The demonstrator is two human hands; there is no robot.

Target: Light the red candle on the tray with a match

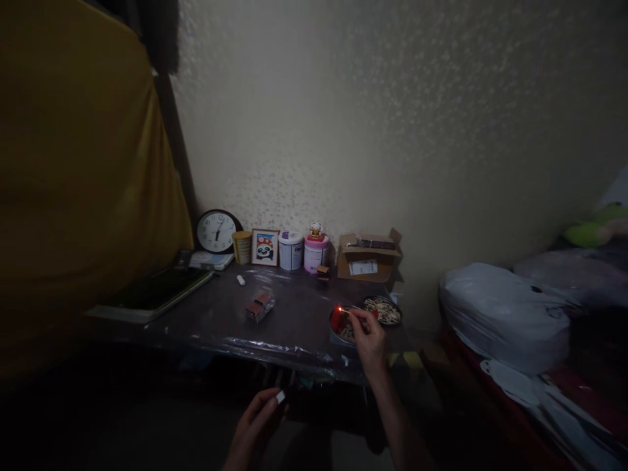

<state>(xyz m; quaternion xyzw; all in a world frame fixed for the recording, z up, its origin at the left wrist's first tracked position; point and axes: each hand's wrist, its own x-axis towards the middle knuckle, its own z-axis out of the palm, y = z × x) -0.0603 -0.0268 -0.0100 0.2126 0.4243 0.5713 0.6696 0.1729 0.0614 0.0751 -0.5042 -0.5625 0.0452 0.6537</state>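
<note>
My right hand (pixel 370 337) pinches a match (pixel 345 311) whose tip glows orange. That tip is right by a red candle-like thing (pixel 335 319) in a round dark tin (pixel 333 337). Another round tin (pixel 398 320), full of pale matchsticks (pixel 380 310), stands just behind my hand. Below the table's front edge, my left hand (pixel 258 418) is closed around a small box, probably a matchbox (pixel 280 397), of which only a white end shows. A wrapped pack of small brown boxes (pixel 260 306) lies on the table between the hands, farther back.
Along the wall stand a clock (pixel 217 231), a yellow tub (pixel 242 247), a framed panda picture (pixel 265 247), two canisters (pixel 291 251) and a cardboard box (pixel 366 261). A dark board (pixel 161 293) lies left on the plastic-covered table (pixel 294 320). White bags (pixel 500 314) are piled at right.
</note>
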